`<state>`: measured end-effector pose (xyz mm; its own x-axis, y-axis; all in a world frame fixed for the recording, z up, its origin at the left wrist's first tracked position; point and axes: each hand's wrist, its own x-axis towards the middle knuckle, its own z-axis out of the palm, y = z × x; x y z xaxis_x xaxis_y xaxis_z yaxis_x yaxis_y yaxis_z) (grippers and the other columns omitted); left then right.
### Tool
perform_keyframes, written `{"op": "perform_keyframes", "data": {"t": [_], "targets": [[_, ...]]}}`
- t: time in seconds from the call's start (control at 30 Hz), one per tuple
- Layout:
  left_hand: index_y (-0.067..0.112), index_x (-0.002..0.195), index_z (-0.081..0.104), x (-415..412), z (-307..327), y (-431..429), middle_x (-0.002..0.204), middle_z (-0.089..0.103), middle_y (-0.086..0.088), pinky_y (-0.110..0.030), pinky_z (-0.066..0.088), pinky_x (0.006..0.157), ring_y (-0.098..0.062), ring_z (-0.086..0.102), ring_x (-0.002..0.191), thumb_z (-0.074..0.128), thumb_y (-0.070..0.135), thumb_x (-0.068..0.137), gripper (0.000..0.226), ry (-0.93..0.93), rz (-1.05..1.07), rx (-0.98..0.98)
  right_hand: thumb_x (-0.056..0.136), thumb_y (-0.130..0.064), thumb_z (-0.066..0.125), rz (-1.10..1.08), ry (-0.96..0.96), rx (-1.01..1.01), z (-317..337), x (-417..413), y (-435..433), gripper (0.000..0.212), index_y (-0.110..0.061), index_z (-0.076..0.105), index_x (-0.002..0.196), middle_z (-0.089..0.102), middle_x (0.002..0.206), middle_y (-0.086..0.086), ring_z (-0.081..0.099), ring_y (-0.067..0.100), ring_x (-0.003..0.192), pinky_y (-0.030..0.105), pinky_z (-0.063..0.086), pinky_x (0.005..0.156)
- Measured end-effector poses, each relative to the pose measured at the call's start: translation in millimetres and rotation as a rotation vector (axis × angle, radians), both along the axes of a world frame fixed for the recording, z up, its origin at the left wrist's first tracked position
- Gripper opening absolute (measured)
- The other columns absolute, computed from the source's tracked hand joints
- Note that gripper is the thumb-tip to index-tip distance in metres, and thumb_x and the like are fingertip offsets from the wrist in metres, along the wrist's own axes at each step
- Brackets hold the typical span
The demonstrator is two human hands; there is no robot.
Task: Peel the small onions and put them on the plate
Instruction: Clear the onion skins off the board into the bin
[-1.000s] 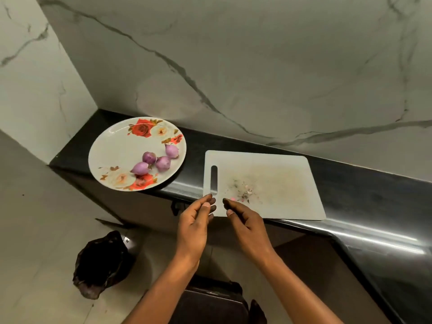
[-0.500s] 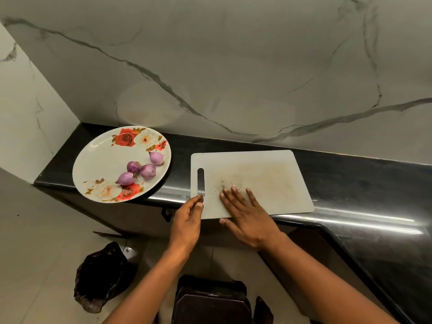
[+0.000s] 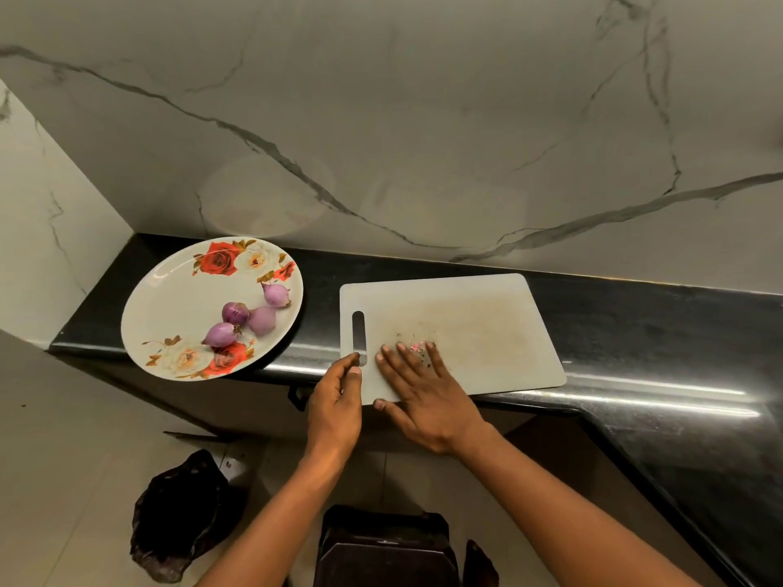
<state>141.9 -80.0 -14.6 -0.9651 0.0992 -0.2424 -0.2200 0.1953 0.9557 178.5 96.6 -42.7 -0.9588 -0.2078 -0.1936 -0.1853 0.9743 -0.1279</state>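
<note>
Several peeled purple onions (image 3: 250, 317) lie on the right side of a white floral plate (image 3: 169, 315) at the left of the black counter. A white cutting board (image 3: 474, 328) sits to the right of the plate, with small peel scraps (image 3: 417, 344) near its front left. My right hand (image 3: 419, 391) lies flat on the board, fingers straight, fingertips at the scraps. My left hand (image 3: 337, 400) is cupped at the board's front left corner, just off the counter edge, fingers touching the board's edge below the handle slot.
The black counter (image 3: 635, 332) runs along a marble wall (image 3: 423, 120) and bends toward me at the right. On the floor below stand a dark bag (image 3: 182, 514) at the left and a dark bin (image 3: 385, 548) under my arms.
My right hand went from a pinch at the board's edge to lying flat on the board over the scraps. My left hand stays cupped at the board's corner.
</note>
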Motion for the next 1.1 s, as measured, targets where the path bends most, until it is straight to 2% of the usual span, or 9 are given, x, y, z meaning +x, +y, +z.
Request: {"op": "perform_keyframes", "data": {"t": [0.1, 0.17, 0.27, 0.43, 0.53, 0.7, 0.83, 0.93, 1.1], "targets": [[0.033, 0.129, 0.067, 1, -4, -1, 0.125, 0.071, 0.009, -0.044, 0.057, 0.104, -0.014, 0.067, 0.119, 0.053, 0.028, 0.110, 0.025, -0.008, 0.011, -0.022, 0.103, -0.071, 0.001, -0.100, -0.004, 0.024, 3, -2, 19, 0.076, -0.028, -0.018, 0.163, -0.020, 0.172, -0.006, -0.023, 0.015, 0.158, 0.052, -0.014, 0.128], [0.032, 0.131, 0.067, 2, -5, -1, 0.127, 0.070, 0.010, -0.047, 0.055, 0.107, -0.013, 0.065, 0.122, 0.053, 0.029, 0.110, 0.026, -0.012, 0.012, -0.028, 0.103, -0.072, 0.001, -0.133, 0.007, 0.029, 7, -1, 29, 0.077, -0.029, -0.019, 0.163, -0.022, 0.171, -0.007, -0.026, 0.014, 0.157, 0.053, -0.015, 0.127], [0.032, 0.132, 0.066, 3, -5, 0, 0.128, 0.069, 0.010, -0.043, 0.054, 0.108, -0.011, 0.064, 0.123, 0.052, 0.028, 0.110, 0.027, 0.002, 0.015, -0.028, 0.102, -0.073, 0.001, -0.180, 0.009, 0.014, 10, 1, 29, 0.077, -0.031, -0.020, 0.163, -0.026, 0.170, -0.009, -0.028, 0.013, 0.156, 0.053, -0.017, 0.127], [0.032, 0.131, 0.067, 4, -8, 0, 0.128, 0.069, 0.007, -0.034, 0.056, 0.097, -0.012, 0.065, 0.119, 0.051, 0.025, 0.110, 0.027, 0.001, 0.042, -0.018, 0.105, -0.070, 0.006, -0.028, 0.008, -0.020, 1, -4, -10, 0.077, -0.027, -0.012, 0.165, -0.015, 0.173, -0.004, -0.021, 0.017, 0.159, 0.054, -0.013, 0.128], [0.030, 0.134, 0.065, 4, -8, -1, 0.130, 0.068, 0.007, -0.030, 0.054, 0.098, -0.013, 0.064, 0.122, 0.051, 0.025, 0.111, 0.028, 0.000, 0.018, -0.033, 0.105, -0.070, 0.004, -0.091, 0.025, 0.014, -3, -9, -9, 0.076, -0.027, -0.012, 0.165, -0.013, 0.174, -0.004, -0.022, 0.018, 0.159, 0.054, -0.014, 0.127], [0.027, 0.139, 0.063, 2, -8, 0, 0.133, 0.066, 0.005, -0.048, 0.054, 0.108, -0.014, 0.062, 0.124, 0.050, 0.030, 0.110, 0.032, 0.004, -0.010, -0.083, 0.101, -0.074, -0.002, -0.242, 0.044, 0.080, 1, -11, 20, 0.082, -0.024, -0.015, 0.164, -0.019, 0.173, -0.002, -0.024, 0.019, 0.158, 0.055, -0.016, 0.127], [0.024, 0.142, 0.062, 1, -7, 1, 0.135, 0.064, 0.004, -0.047, 0.052, 0.110, -0.015, 0.059, 0.127, 0.048, 0.030, 0.111, 0.034, 0.001, -0.009, -0.127, 0.098, -0.078, 0.000, -0.386, 0.060, 0.051, 2, 1, 51, 0.087, -0.024, -0.027, 0.161, -0.031, 0.169, -0.002, -0.028, 0.018, 0.157, 0.053, -0.016, 0.127], [0.023, 0.141, 0.062, 1, -6, 2, 0.135, 0.064, 0.003, -0.045, 0.052, 0.109, -0.017, 0.059, 0.126, 0.047, 0.029, 0.111, 0.034, 0.004, -0.005, -0.152, 0.092, -0.085, -0.004, -0.479, 0.005, 0.043, -3, 5, 62, 0.098, -0.019, -0.025, 0.161, -0.028, 0.170, 0.002, -0.025, 0.020, 0.158, 0.054, -0.017, 0.127], [0.023, 0.139, 0.062, 2, -6, 4, 0.133, 0.063, 0.002, -0.042, 0.053, 0.106, -0.014, 0.059, 0.122, 0.048, 0.028, 0.111, 0.032, 0.004, 0.012, -0.177, 0.090, -0.089, -0.002, -0.408, 0.001, 0.003, -6, -2, 36, 0.102, -0.020, -0.025, 0.161, -0.029, 0.170, 0.002, -0.027, 0.021, 0.157, 0.055, -0.016, 0.127]]}}
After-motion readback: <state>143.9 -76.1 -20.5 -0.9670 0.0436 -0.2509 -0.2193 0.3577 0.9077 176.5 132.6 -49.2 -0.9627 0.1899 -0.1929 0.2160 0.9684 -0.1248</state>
